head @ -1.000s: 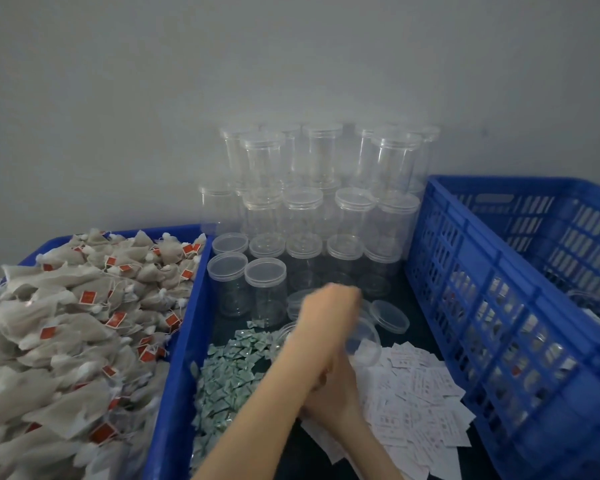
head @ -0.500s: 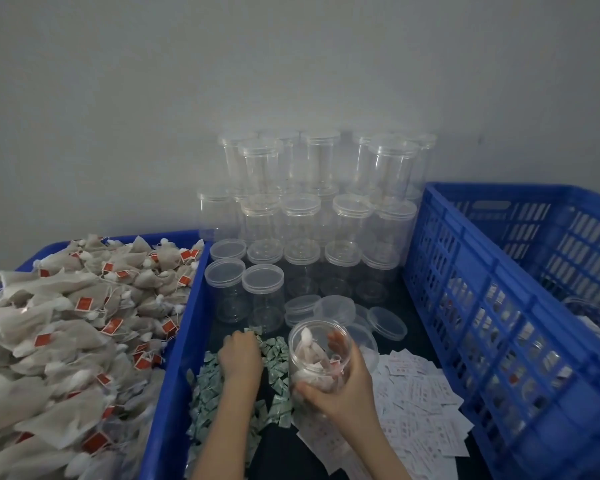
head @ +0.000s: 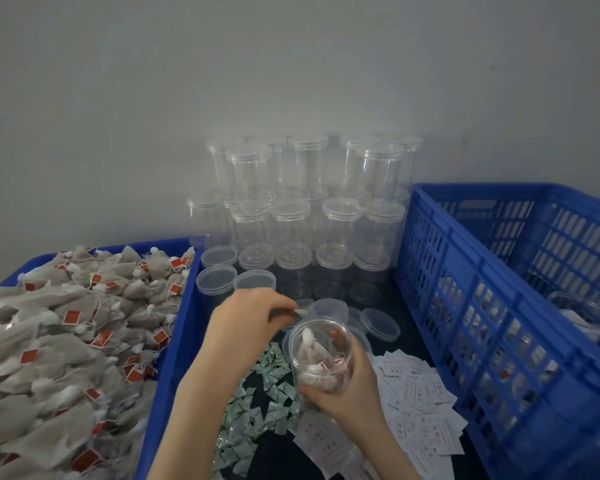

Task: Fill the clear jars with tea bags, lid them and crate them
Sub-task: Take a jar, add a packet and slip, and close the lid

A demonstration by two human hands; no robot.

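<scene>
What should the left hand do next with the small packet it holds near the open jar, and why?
Probably drop the small packet into the open jar. The left hand pinches it just beside the rim, the right hand holds the jar, which already contains tea bags and has no lid.

Blue crate [head: 492, 327] with slotted lattice walls; blue tub [head: 174, 341] under grey-beige tea bags [head: 49, 341] with red square tags. Clear, colourless jars [head: 291, 216] and lids [head: 380, 323]. Pale green packets [head: 257, 403] and white slips [head: 420, 407] printed in faint red, on a black surface [head: 402, 306]. Plain grey wall [head: 291, 64].
</scene>
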